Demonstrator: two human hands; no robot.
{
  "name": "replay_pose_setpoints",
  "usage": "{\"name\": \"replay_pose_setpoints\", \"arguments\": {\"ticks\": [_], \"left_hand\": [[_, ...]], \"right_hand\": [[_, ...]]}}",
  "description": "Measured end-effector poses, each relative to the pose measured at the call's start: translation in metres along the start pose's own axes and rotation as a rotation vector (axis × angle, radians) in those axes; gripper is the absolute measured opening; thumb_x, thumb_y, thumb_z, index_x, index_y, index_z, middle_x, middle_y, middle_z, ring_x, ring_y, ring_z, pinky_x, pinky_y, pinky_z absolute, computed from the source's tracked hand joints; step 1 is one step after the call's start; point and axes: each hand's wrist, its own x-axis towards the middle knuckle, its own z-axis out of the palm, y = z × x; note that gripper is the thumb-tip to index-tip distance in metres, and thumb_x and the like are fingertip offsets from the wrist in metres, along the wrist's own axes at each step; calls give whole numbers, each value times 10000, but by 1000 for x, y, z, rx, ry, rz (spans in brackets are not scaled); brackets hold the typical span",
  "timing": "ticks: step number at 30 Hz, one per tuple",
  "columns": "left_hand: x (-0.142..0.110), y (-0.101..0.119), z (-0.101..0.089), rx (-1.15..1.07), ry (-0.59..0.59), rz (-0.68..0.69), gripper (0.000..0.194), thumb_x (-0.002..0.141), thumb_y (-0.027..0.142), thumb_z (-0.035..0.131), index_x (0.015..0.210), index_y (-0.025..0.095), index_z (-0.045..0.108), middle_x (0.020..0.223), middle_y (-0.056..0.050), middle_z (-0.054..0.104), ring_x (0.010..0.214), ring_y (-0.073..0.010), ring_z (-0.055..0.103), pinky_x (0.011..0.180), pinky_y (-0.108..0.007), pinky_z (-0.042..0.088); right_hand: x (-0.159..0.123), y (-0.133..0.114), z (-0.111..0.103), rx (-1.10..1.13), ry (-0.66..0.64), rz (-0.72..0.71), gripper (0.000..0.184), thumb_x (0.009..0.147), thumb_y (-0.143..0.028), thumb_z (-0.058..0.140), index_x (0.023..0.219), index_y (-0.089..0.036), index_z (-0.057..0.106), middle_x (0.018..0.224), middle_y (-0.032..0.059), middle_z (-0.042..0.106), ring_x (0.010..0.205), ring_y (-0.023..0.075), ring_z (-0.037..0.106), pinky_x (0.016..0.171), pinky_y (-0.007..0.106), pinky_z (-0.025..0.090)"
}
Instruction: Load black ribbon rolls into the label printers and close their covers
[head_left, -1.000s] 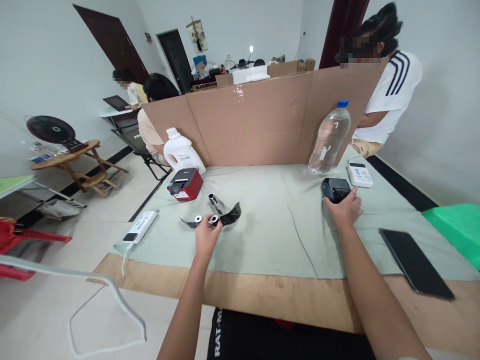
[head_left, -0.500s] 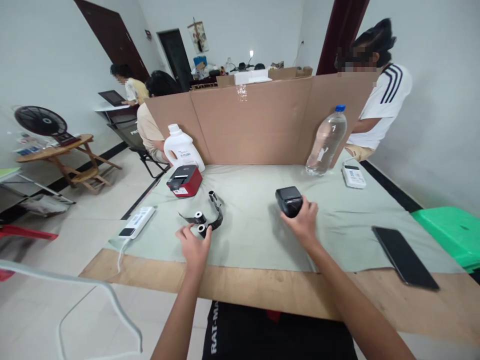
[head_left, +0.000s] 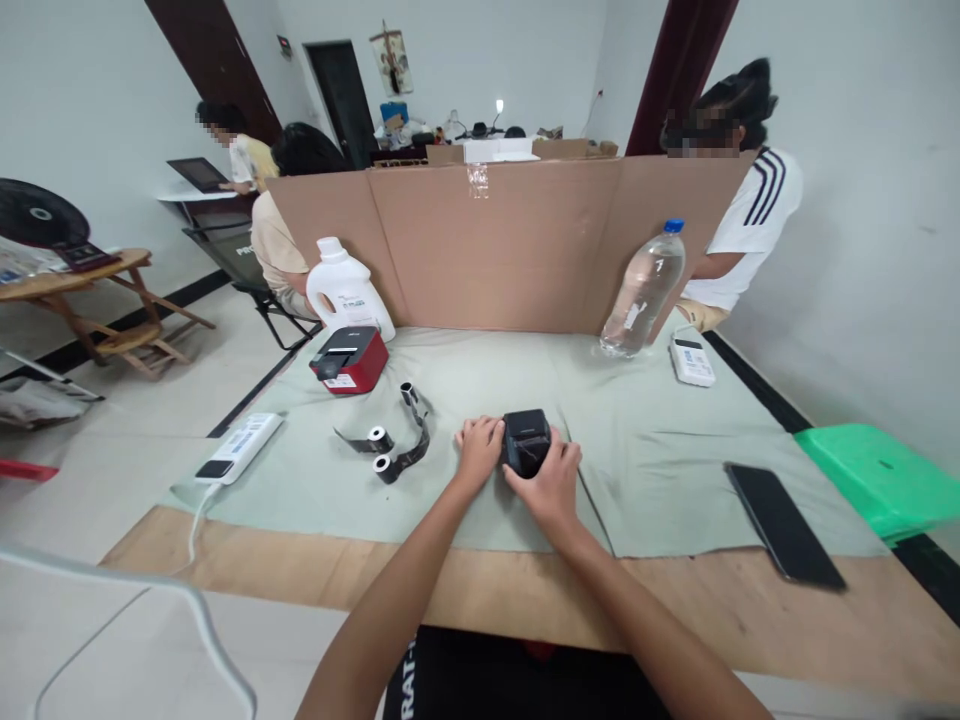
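Observation:
A small black boxy device, apparently a portable printer [head_left: 527,442], is between my hands near the middle of the cloth. My right hand [head_left: 551,480] grips its right side and near edge, with the thumb in front. Against its left side, my left hand [head_left: 480,448] has its fingers closed. Left of my hands lie two rolls of black film, a nearer roll [head_left: 385,468] and a roll behind it [head_left: 379,438], both with pale cores. Loose black film [head_left: 420,445] curls beside them up to a dark tube [head_left: 409,393].
A red-and-black printer [head_left: 351,360] stands before a white jug [head_left: 349,290]. A cardboard panel [head_left: 502,250] closes the back; a water bottle [head_left: 643,290] leans there. White power banks [head_left: 240,447] sit at both sides, and a phone [head_left: 784,525] at right. People sit beyond.
My right hand has carried the black portable printer left from the table's right side. My left hand has let go of the film roll and moved right to the printer.

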Motion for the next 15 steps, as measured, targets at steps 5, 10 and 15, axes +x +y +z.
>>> {"name": "replay_pose_setpoints", "arguments": {"ticks": [5,10,15], "left_hand": [[-8,-8,0,10,1,14,374,1073,336,364,1246,294,692,1277,-25,701,1190,-242,526,1024,-447,344],[-8,-5,-3,5,-7,31,380,1067,336,384,1327,314,661,1287,-26,707,1191,-247,545,1020,-450,347],[-23,-7,-12,-61,-8,40,318,1025,284,489,1230,279,732,1183,-37,762,1154,-246,597,1007,-457,351]], "right_hand": [[-11,-2,4,41,-66,30,992,682,-489,804,1475,-118,336,1149,159,445,1087,366,469,955,560,474],[-14,2,4,71,-120,55,1026,663,-478,823,1483,-114,325,1175,173,463,1127,384,490,970,565,485],[-5,13,-4,203,-119,-35,976,771,-561,728,1520,-114,289,1341,228,449,1284,400,443,1087,615,414]]}}
